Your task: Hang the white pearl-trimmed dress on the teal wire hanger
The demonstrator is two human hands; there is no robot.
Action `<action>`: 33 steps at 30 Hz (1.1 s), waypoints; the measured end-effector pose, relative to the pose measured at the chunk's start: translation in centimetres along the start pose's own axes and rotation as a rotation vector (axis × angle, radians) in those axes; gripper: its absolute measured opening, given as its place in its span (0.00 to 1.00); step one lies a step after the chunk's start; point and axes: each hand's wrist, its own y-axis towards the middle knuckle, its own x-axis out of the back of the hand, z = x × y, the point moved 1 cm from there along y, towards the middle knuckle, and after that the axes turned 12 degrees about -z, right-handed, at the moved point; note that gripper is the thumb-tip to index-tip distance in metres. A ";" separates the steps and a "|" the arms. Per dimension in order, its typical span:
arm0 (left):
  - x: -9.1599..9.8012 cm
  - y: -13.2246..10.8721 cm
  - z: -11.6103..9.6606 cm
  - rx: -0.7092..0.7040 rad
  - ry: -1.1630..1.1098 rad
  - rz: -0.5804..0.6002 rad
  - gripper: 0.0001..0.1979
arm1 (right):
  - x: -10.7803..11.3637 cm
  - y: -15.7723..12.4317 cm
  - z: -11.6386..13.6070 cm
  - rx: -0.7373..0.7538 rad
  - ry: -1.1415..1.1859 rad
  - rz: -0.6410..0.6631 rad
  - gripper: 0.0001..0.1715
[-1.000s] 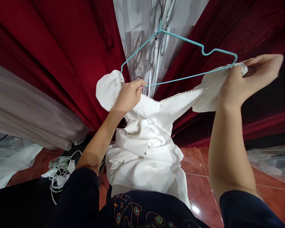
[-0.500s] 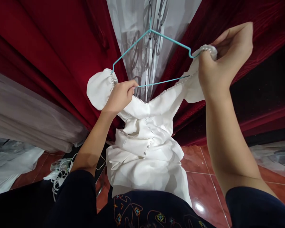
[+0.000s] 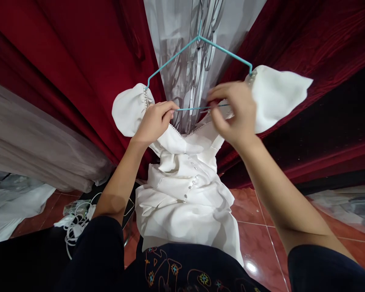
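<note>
Dress (image 3: 185, 219) hangs before our illegibly embroidered shirt (image 3: 182, 271); our left hand (image 3: 153, 121) pinches the hanger (image 3: 173, 57), our right hand (image 3: 239, 111) curls loosely, thumb apart.

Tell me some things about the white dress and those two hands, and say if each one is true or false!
1. The hanger is blue-green. True.
2. The dress is red. False: it is white, and the curtains behind it are red.
3. A puffy sleeve is at each end of the hanger. True.
4. The left hand is touching nothing. False: it grips the hanger's lower bar.
5. The right hand is down by the white cables. False: it is up near the hanger's lower bar, and the cables are over on the left.
6. The floor tiles are reddish. True.
</note>
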 end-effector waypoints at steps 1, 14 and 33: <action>-0.1 -0.1 0.1 -0.008 0.007 0.001 0.14 | -1.2 -1.0 0.3 -0.006 0.010 0.095 0.12; -0.2 -1.5 1.4 -0.169 0.188 -0.439 0.14 | -6.5 -3.7 1.6 -0.121 -0.073 -0.104 0.13; 6.4 1.7 5.2 -0.001 -0.041 -0.927 0.06 | -6.7 -3.8 1.5 -0.191 -0.073 -0.138 0.12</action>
